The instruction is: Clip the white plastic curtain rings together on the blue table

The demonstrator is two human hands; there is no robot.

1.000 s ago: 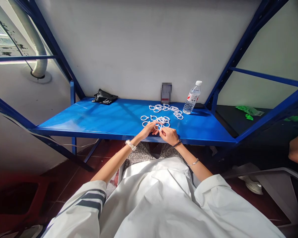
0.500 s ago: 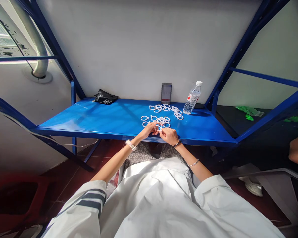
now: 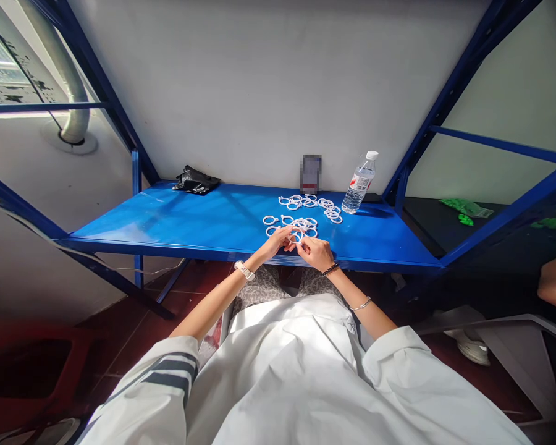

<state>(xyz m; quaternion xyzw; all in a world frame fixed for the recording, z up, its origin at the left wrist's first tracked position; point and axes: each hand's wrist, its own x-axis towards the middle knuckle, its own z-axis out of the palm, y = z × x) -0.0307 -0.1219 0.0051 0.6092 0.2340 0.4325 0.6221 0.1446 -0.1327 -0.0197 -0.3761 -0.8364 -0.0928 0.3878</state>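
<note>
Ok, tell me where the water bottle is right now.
In the head view, the water bottle stands upright at the back right of the blue shelf, against the wall, just right of the farther cluster of white rings.

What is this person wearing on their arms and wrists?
Both arms are bare from the elbow down, with loose white sleeves pushed up. The left sleeve has dark grey stripes; the right sleeve is plain white. Near the left hand sits a small watch with a pale band. Near the right hand is a dark beaded bracelet, and further up the forearm a thin silver bangle.
</note>
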